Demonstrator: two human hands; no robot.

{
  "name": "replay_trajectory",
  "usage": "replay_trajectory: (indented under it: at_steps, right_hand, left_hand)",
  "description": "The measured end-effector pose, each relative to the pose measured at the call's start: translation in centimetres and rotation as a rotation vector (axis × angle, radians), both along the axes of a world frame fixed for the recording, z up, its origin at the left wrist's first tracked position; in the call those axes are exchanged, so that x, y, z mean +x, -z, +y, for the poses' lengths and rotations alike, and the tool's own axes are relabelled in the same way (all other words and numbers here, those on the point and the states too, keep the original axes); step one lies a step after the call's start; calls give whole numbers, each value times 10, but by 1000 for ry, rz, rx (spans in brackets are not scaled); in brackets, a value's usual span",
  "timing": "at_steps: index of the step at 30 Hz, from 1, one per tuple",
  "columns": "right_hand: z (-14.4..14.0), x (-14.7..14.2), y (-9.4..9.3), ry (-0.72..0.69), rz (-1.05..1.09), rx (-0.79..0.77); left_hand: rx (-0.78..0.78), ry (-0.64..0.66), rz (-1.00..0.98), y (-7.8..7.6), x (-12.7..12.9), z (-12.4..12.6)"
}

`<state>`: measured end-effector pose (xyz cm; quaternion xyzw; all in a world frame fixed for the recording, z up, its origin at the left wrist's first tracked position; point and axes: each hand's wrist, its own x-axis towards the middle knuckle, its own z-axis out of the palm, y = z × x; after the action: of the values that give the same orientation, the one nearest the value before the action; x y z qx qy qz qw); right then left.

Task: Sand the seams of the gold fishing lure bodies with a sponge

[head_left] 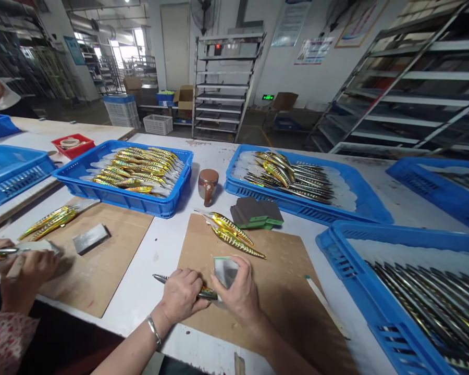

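Observation:
My left hand (183, 292) is closed round a fishing lure (207, 293), whose dark pointed end sticks out to the left. In my right hand (240, 294) is a grey sanding block (225, 271) with a pale green edge, held up against the lure's right end. Both hands are over a brown cardboard sheet (285, 307) on the white table. Just beyond them lie gold striped fishing lures (234, 237). Dark sanding pads (256, 212) with green edges are stacked behind these. My fingers hide much of the held lure.
Blue trays of lures stand at back left (160, 205), back right (359, 200) and near right (344, 271). A brown mug (208, 182) sits between the back trays. A flat strip (328, 307) lies right. At left, a co-worker's hands (27, 271) work over another cardboard sheet (113, 260).

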<state>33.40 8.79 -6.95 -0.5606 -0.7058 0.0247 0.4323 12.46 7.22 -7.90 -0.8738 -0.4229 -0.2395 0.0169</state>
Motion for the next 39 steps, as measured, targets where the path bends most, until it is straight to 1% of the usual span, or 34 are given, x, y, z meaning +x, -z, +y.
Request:
replay_trajectory:
  at_steps: [3,6,7,9,11,13,15,18,20,22,25,27,29,31,33,35,36,37,39]
  right_hand:
    - [-2,12,8,30,25,-31]
    - [-5,24,20,121,56,-54]
    - [-5,23,21,144,65,-57]
    - [-2,9,19,161,75,-68]
    - [2,-8,14,144,74,-73]
    - [3,-16,10,114,72,-82]
    - [0,-8,12,114,84,-114]
    - [-8,17,21,217,124,-169]
    - [-10,23,23,255,120,-150]
    - [-5,12,19,222,87,-118]
    - [12,-18,6,104,25,-109]
    - [25,-24,-3,40,-12,-136]
    - [34,-7,-9,53,-47,-194]
    - [35,29,-12,157,-61,-277]
    - [28,71,-14,178,-80,-334]
    - [15,106,-17,103,-162,-380]
    - [8,119,-17,58,-228,-390]
    - [0,127,-17,23,-304,-394]
    - [-11,136,-12,1,-452,-390]
  left_hand:
    - [0,-5,10,1,0,0]
    - [9,6,5,1,1,0]
    - [13,9,0,1,1,0]
    - [23,14,-15,1,2,1]
    - [37,20,-31,1,2,1]
    - [47,23,-38,3,1,1]
    - [49,21,-33,4,1,1]
    - [44,21,-22,5,2,1]
    - [44,22,-25,4,2,0]
    - [46,18,-28,4,1,1]
    - [60,13,-27,4,0,3]
    - [61,17,-23,6,-2,5]
    - [37,16,-20,8,-3,6]
    - [-10,-8,-5,8,-3,7]
    - [-66,-42,30,6,-3,7]
    - [-125,-73,81,-1,-1,6]
    - [-154,-85,106,-6,0,6]
    - [-185,-97,130,-12,1,6]
    - [-252,-122,175,-25,4,7]
